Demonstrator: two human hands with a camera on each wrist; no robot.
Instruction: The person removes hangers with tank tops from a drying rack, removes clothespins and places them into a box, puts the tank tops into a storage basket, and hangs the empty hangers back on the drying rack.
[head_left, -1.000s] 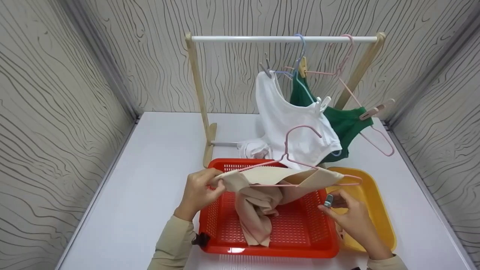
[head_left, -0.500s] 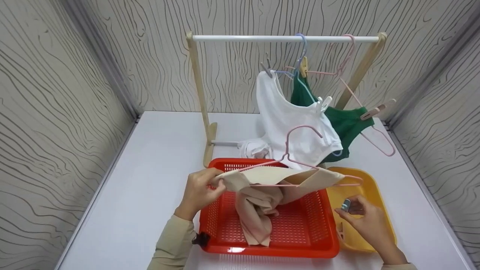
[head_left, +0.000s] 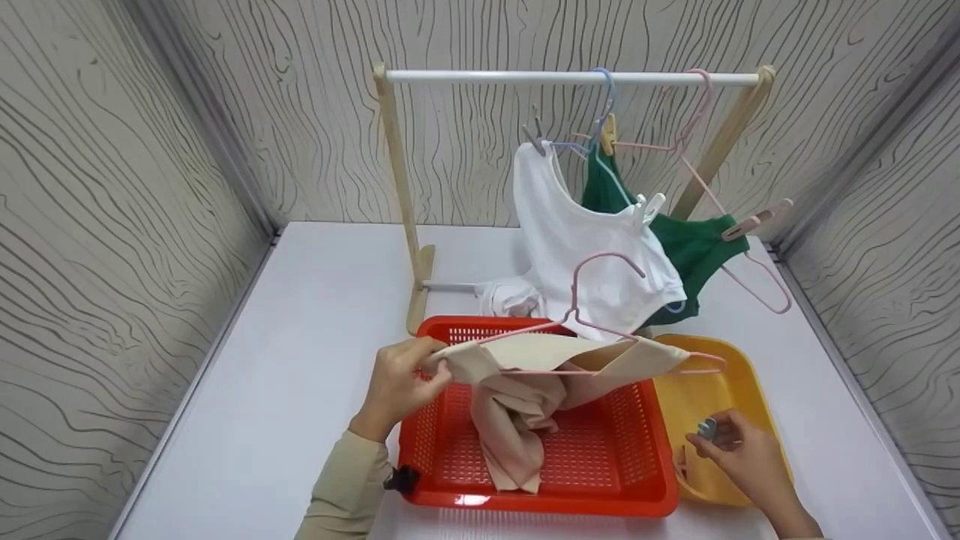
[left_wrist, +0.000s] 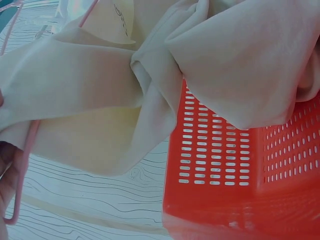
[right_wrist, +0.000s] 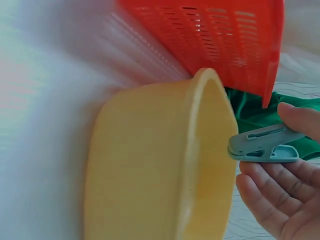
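My left hand point(head_left: 403, 382) pinches one shoulder of a beige garment point(head_left: 517, 352) together with the end of the pink hanger point(head_left: 574, 296) inside it. The garment's lower part hangs bunched into a red basket point(head_left: 540, 501). In the left wrist view, the beige cloth point(left_wrist: 90, 80) drapes over the hanger's pink bar point(left_wrist: 27, 165), with only part of the hand showing at the left edge. A grey-green clothespin point(right_wrist: 265, 142) sits between the thumb and fingers of my right hand point(head_left: 742, 454). That hand is over the yellow bin point(head_left: 776, 442), right of the basket.
Behind the basket stands a rack with a white rail point(head_left: 487, 76). From it hang a white top point(head_left: 577, 240) and a green garment point(head_left: 694, 247), both clipped with clothespins. Another clothespin point(head_left: 682, 461) lies in the yellow bin. Patterned walls enclose the white table point(head_left: 300, 360).
My right hand has moved right and toward me, away from the hanger and over the yellow bin, carrying the clothespin. The left hand and beige garment have stayed nearly still.
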